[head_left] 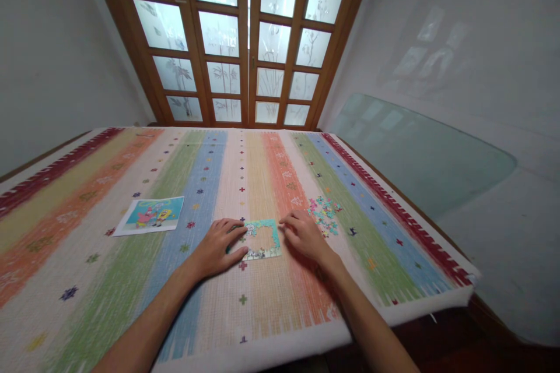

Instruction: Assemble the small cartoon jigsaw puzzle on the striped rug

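Observation:
A partly assembled jigsaw puzzle (pixel 276 239) lies on the striped cloth, its border joined around a bare middle. My left hand (pixel 222 246) rests along its left edge, thumb and fingers apart, touching the border and hiding part of it. Just off the puzzle's upper right corner is my right hand (pixel 301 235), with fingers curled and the tips of thumb and forefinger drawn together; whatever is between them is too small to make out. Beyond that hand, a heap of loose puzzle pieces (pixel 324 214) is spread over the cloth.
To the left lies a printed reference picture (pixel 153 215) with cartoon figures. The striped cloth (pixel 262 297) covers a wide, padded surface whose near edge runs below my forearms. Wood-framed glass doors (pixel 249 70) stand at the far end, and white walls rise on both sides.

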`<state>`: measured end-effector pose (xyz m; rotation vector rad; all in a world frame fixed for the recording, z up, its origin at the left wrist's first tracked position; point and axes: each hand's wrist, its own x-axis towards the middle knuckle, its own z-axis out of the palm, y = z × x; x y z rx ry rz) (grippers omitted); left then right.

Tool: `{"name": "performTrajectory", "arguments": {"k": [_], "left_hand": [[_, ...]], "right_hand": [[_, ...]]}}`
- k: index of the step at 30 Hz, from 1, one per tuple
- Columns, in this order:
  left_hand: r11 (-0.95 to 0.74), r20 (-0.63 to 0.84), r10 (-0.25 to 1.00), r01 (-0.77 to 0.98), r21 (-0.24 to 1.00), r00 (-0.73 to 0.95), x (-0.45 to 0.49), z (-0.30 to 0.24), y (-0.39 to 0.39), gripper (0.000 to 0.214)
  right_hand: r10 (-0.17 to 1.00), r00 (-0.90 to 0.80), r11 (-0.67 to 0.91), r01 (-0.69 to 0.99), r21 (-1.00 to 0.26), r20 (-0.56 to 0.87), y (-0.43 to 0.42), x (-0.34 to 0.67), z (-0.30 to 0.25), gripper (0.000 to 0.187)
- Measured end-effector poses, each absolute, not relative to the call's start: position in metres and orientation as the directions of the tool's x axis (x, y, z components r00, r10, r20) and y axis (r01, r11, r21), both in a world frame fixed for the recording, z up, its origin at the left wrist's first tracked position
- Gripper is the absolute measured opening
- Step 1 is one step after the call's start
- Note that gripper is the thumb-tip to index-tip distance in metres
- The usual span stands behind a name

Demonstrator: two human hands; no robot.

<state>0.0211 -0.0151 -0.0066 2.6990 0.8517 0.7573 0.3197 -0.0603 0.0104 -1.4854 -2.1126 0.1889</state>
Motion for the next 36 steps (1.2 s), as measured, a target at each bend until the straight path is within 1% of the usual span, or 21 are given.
{"name": "performTrajectory", "arguments": {"k": [2, 5, 9, 15, 23, 28, 31, 36], "left_hand": [[-0.810, 0.405, 0.585, 0.475, 0.345, 0.703, 0.021, -0.006, -0.015, 0.037], [-0.808, 0.408, 0.587, 0.477, 0.345, 0.700, 0.021, -0.006, -0.016, 0.040], [-0.807, 0.412, 0.589, 0.480, 0.344, 0.695, 0.021, -0.007, -0.016, 0.041], [-0.812, 0.415, 0.582, 0.474, 0.340, 0.699, 0.020, -0.006, -0.016, 0.041], [-0.815, 0.414, 0.578, 0.471, 0.339, 0.703, 0.021, -0.004, -0.017, 0.039], [-0.812, 0.406, 0.582, 0.474, 0.340, 0.705, 0.019, -0.007, -0.016, 0.040], [-0.814, 0.408, 0.579, 0.470, 0.342, 0.706, 0.019, -0.007, -0.016, 0.040], [-0.813, 0.404, 0.581, 0.473, 0.340, 0.707, 0.020, -0.006, -0.016, 0.040]], "right_hand": [[0.919, -0.149, 0.306, 0.855, -0.419, 0.366, -0.065, 0.343, 0.009, 0.019], [0.924, -0.028, 0.190, 0.899, -0.396, 0.381, -0.075, 0.372, 0.005, 0.021], [0.926, 0.064, 0.085, 0.925, -0.371, 0.372, -0.096, 0.385, -0.004, 0.022], [0.919, 0.090, 0.064, 0.926, -0.371, 0.384, -0.121, 0.374, -0.015, 0.026], [0.916, 0.096, 0.074, 0.914, -0.400, 0.390, -0.122, 0.377, -0.012, 0.026], [0.930, 0.096, 0.084, 0.883, -0.462, 0.354, -0.122, 0.378, -0.009, 0.025], [0.926, 0.133, 0.051, 0.883, -0.466, 0.354, -0.121, 0.386, -0.008, 0.027], [0.894, 0.229, -0.057, 0.911, -0.408, 0.386, -0.117, 0.404, -0.011, 0.034]]}}
